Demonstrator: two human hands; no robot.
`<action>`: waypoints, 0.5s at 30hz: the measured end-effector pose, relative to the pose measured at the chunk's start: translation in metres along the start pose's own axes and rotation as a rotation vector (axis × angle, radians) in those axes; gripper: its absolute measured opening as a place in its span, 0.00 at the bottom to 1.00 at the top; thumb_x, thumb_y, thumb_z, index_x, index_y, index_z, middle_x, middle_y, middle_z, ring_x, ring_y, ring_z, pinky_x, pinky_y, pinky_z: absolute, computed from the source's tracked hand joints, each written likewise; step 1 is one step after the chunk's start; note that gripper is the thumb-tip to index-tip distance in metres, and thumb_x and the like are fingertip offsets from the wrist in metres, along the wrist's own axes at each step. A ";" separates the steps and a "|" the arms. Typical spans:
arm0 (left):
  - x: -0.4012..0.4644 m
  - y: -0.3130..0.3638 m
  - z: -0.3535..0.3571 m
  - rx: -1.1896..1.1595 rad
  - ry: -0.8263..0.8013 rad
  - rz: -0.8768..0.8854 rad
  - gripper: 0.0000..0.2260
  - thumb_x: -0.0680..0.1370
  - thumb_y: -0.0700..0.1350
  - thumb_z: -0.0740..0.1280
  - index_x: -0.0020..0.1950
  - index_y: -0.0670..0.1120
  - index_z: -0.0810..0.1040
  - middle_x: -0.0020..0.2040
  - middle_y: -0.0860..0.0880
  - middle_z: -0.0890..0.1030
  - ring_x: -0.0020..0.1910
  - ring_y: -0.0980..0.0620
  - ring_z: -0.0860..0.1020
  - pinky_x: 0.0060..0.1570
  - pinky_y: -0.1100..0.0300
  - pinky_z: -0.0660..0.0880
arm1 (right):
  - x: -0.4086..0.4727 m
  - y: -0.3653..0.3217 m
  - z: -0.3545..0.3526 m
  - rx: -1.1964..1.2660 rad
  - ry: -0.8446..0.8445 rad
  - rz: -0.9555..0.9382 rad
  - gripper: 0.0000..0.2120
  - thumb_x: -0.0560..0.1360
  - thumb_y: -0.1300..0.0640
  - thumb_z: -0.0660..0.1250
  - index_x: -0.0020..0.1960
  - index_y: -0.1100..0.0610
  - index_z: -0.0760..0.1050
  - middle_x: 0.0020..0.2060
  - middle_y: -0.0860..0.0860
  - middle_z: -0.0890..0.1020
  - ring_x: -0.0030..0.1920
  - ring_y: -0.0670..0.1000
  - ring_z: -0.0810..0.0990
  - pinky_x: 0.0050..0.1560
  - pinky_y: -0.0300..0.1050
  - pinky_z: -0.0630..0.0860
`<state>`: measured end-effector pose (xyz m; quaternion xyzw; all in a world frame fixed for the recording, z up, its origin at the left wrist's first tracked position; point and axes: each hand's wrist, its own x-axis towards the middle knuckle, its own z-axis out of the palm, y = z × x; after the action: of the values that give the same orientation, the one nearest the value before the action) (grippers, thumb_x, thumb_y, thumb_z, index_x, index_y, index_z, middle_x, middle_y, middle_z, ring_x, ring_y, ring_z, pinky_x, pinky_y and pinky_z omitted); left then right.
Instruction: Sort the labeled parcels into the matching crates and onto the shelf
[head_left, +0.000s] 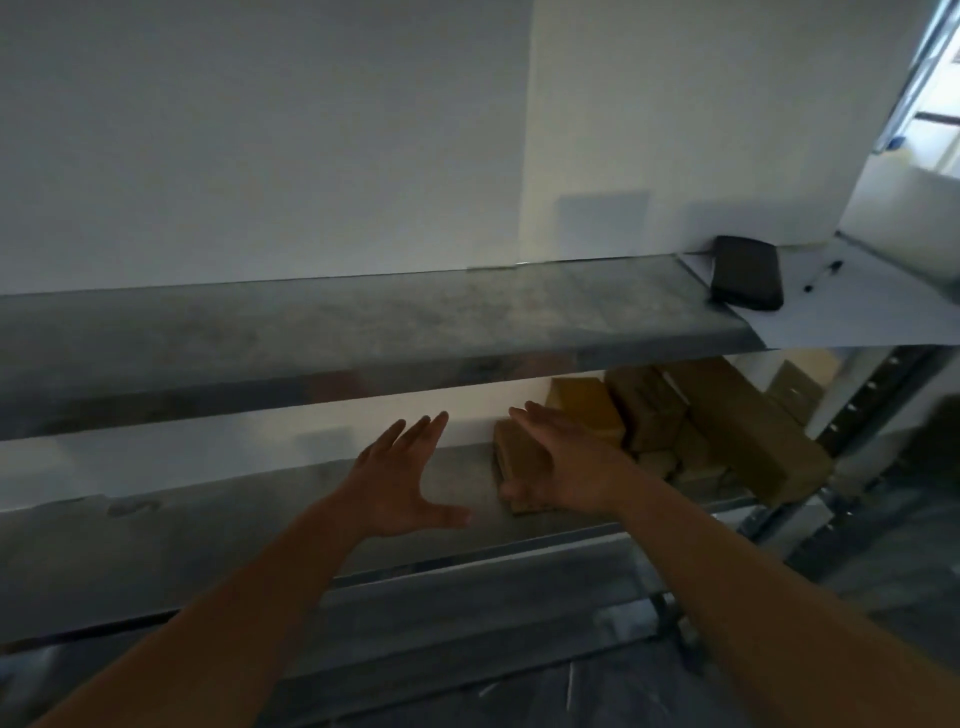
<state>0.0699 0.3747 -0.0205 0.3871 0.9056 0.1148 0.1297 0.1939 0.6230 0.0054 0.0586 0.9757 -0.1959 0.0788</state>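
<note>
The grey metal middle shelf (260, 499) lies below the grey metal upper shelf (363, 317). Brown cardboard parcels (675, 415) are stacked at the right end of the middle shelf. A black rectangular case (746, 273) lies on the upper shelf's right end, with a black pen (823, 275) to its right.

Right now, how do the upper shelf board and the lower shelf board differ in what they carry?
The upper shelf board is bare along most of its length, with only a dark flat case and a pen on white paper at its right end. The lower shelf board carries a pile of brown parcels at its right end, and both open hands reach over it. Both boards are grey metal.
</note>
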 end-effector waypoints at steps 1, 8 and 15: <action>0.010 0.006 0.003 -0.014 -0.013 0.010 0.61 0.56 0.86 0.58 0.78 0.63 0.32 0.83 0.56 0.41 0.81 0.49 0.41 0.78 0.42 0.49 | 0.000 0.012 -0.002 0.008 0.000 0.029 0.53 0.69 0.20 0.63 0.84 0.39 0.43 0.85 0.45 0.47 0.84 0.53 0.48 0.82 0.58 0.54; 0.076 0.043 0.018 -0.031 -0.126 0.098 0.59 0.61 0.81 0.65 0.79 0.62 0.33 0.83 0.52 0.44 0.81 0.47 0.43 0.78 0.43 0.49 | -0.001 0.079 -0.010 0.079 0.057 0.190 0.57 0.65 0.17 0.61 0.85 0.39 0.45 0.84 0.46 0.52 0.82 0.51 0.50 0.79 0.54 0.53; 0.125 0.081 0.027 -0.068 -0.120 0.166 0.57 0.61 0.81 0.60 0.81 0.59 0.40 0.82 0.50 0.57 0.80 0.46 0.55 0.75 0.49 0.53 | 0.010 0.125 -0.008 0.105 0.080 0.286 0.53 0.69 0.19 0.60 0.84 0.39 0.44 0.85 0.43 0.48 0.83 0.53 0.48 0.80 0.57 0.52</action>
<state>0.0496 0.5234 -0.0395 0.4625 0.8566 0.1324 0.1867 0.2014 0.7414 -0.0351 0.2086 0.9482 -0.2310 0.0637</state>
